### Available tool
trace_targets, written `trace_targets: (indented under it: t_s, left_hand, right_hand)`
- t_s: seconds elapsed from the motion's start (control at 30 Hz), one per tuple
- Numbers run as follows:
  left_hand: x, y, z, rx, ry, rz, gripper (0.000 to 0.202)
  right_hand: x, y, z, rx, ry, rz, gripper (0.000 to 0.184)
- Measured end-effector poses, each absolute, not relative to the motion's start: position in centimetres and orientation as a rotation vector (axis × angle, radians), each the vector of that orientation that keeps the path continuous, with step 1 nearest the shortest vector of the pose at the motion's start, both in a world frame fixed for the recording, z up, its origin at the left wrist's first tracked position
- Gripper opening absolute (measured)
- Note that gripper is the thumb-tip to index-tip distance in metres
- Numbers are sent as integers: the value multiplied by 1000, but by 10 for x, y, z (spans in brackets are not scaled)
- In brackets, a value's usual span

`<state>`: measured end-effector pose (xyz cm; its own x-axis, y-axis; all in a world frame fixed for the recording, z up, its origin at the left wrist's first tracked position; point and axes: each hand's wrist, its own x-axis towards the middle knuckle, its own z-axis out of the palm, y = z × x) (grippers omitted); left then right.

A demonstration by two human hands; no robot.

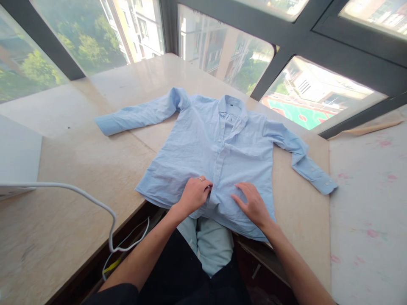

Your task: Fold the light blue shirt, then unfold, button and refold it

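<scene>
A light blue button-up shirt [190,144] lies front side up, collar away from me, with its sleeves spread to both sides. At the lower part of its button placket, my left hand [195,195] is closed in a pinch on the fabric; a ring shows on one finger. My right hand [252,205] rests over the lower right front panel, thumb and fingers apart, with nothing held. Wrinkles run across the cloth near both hands. The bottom hem hangs over the near edge, above my lap.
The shirt lies on a beige stone sill [95,156] in a window corner. Dark grey window frames [280,76] border the far side. A white cable [95,202] loops at the left, near a white box-like object [19,148]. Floral wallpaper [369,203] covers the right wall.
</scene>
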<state>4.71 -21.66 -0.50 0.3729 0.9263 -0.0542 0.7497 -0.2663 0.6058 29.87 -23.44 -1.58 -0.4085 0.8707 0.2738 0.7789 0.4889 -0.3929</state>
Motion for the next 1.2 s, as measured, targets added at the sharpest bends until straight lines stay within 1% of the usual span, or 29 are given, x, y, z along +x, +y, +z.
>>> trace_targets:
  t_s: [0.1,0.47,0.7,0.9,1.2]
  left_hand:
    - [48,-215,-4,2061,1452,403,21]
    - [49,-213,-6,2038,1459,443,16]
    - [49,-212,-8,2032,1473,435,16]
    - [51,-212,-8,2003,1489,470,17]
    - [52,-213,-7,1998,1496,499,15]
  right_hand:
    - [318,-254,-16,-1532,-2250,246,29]
    - [347,-307,-9,-1928,-2050,125,34]
    - [355,-334,-7,-2179,-1861,205,34]
    - [359,-335,-5,-2287,-1714,228,31]
    - [366,-336,10,-2400,-1633,402,33]
